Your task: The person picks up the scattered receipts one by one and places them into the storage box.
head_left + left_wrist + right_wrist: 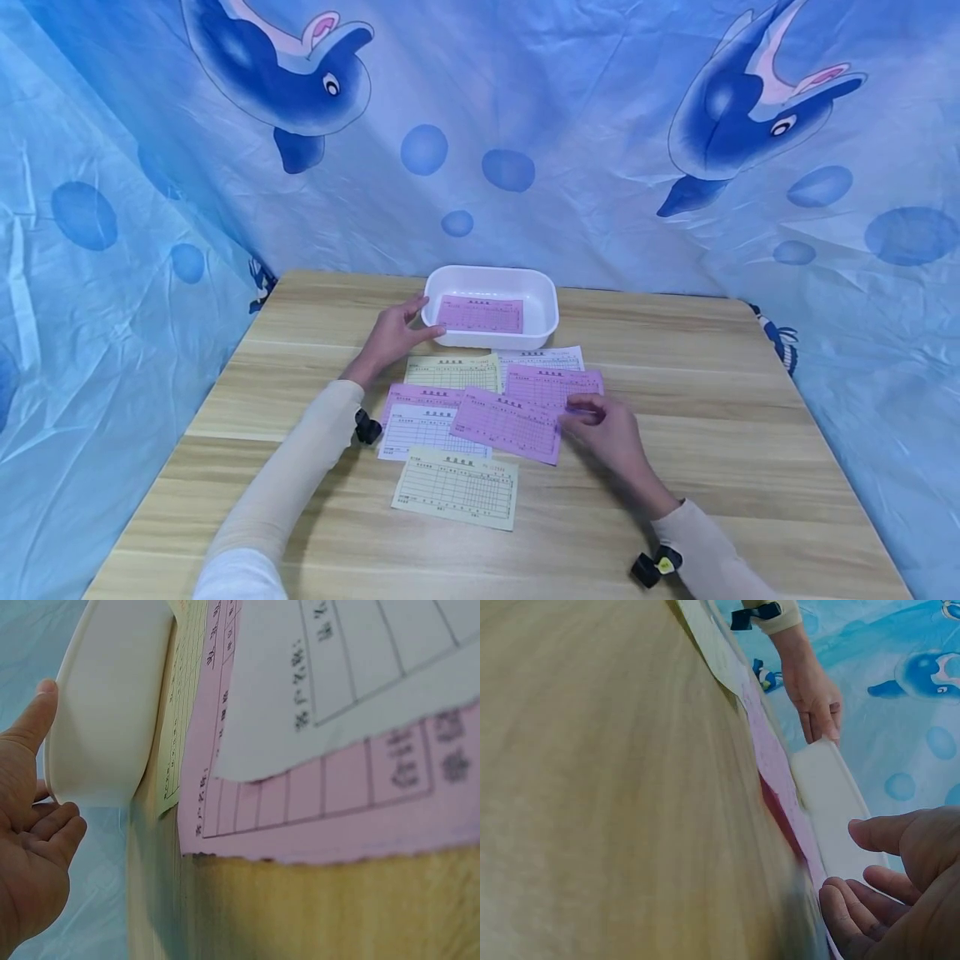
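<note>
Right hand: grip spread, contact unclear. Topmost pink slip on table just left, overlapping other slips, long axis left-to-right, slanting; right hand nearer. Left hand holds white tray.

We're catching big sideways print on the pink sheet in the left wrist view, apparently spelling 合计, while its corner is showing what seems to be 客户名称; the white sheet overlapping it is carrying similar characters, partly blurring; over in the head view, the front yellow sheet is sporting a four-character heading and a red number, both coming across too small for certain reading.
</note>
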Motion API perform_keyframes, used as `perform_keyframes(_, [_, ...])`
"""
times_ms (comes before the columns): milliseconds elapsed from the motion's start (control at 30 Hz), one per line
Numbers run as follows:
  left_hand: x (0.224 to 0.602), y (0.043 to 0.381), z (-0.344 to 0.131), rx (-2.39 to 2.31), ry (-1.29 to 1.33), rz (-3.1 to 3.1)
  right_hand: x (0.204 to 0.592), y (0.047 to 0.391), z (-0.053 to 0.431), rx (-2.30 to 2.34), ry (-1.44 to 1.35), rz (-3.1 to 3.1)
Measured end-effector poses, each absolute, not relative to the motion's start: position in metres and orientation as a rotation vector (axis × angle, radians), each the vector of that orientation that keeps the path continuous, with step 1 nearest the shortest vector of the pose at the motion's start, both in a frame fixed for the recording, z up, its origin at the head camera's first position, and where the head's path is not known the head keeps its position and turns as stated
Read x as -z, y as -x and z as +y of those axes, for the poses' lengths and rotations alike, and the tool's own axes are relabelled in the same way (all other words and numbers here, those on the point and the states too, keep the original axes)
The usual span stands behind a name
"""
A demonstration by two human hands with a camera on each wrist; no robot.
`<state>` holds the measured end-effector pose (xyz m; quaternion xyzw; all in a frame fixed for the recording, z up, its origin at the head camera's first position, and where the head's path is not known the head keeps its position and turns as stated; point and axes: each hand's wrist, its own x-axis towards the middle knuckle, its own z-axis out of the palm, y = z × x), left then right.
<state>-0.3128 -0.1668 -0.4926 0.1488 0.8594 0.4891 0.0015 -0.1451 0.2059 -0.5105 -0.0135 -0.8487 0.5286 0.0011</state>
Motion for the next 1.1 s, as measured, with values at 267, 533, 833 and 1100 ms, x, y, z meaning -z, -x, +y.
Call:
perform_keyframes(267, [0.493, 0.312, -0.166, -1.538, -0.475, 2.704, 0.516, 0.145, 0.205, -1.575, 0.047, -2.718])
perform_keyframes(533, [0.493, 0.311, -0.166, -1.56, -0.481, 2.691, 0.521, 0.148, 0.201, -1.581, 0.035, -2.745])
perform_keyframes(833, [0.495, 0.31, -0.166, -1.572, -0.493, 2.674, 0.521, 0.151, 0.196, -1.424, 0.03, -2.82])
perform_keyframes(1100, [0.495, 0.311, -0.166, -1.572, -0.468, 2.666, 0.521, 0.154, 0.195, -1.382, 0.01, -2.839])
